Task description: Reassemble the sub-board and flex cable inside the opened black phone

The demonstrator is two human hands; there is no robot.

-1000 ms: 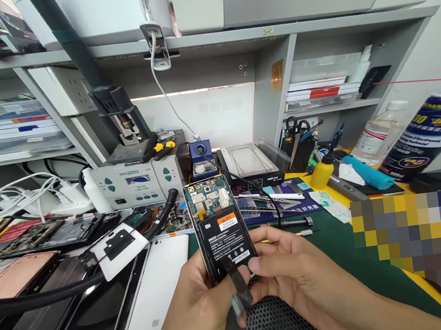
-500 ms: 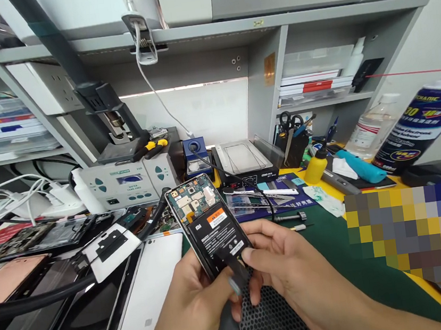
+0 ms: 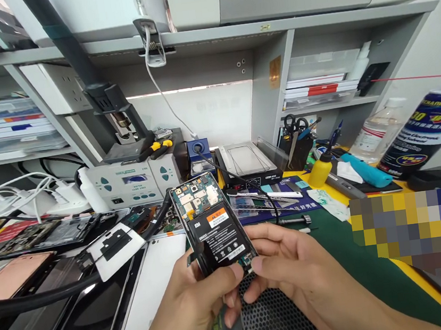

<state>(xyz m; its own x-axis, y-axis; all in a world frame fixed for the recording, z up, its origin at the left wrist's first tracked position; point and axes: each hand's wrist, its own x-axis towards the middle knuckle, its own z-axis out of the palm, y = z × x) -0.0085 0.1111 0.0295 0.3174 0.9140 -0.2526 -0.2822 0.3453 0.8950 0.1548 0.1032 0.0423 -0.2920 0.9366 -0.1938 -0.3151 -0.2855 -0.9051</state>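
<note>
An opened smartphone [image 3: 212, 225] is tilted in front of me, its back cover off. A circuit board [image 3: 194, 196] shows at its top, a black battery [image 3: 225, 236] with an orange label below, and a small board [image 3: 247, 262] at the bottom end. My left hand [image 3: 204, 290] grips the lower left side, thumb pressed near the battery's bottom edge. My right hand [image 3: 292, 258] closes on the lower right corner, thumb tip at the small board. Fingers behind the phone are partly hidden. A dark strip lies along the battery's left side.
Left of me lie several phones and a white tablet [image 3: 160, 279], crossed by a black hose [image 3: 40, 299]. Behind stand a grey soldering station [image 3: 130, 184] and a flat heating plate [image 3: 246, 159]. Tools, a yellow bottle [image 3: 320, 170] and a spray can [image 3: 426, 134] stand right. A black perforated surface [image 3: 274, 313] is below.
The dark strip that stuck up by my left thumb no longer stands there; the phone's bottom board shows now. My left thumb has moved up onto the phone. The view has shifted slightly.
</note>
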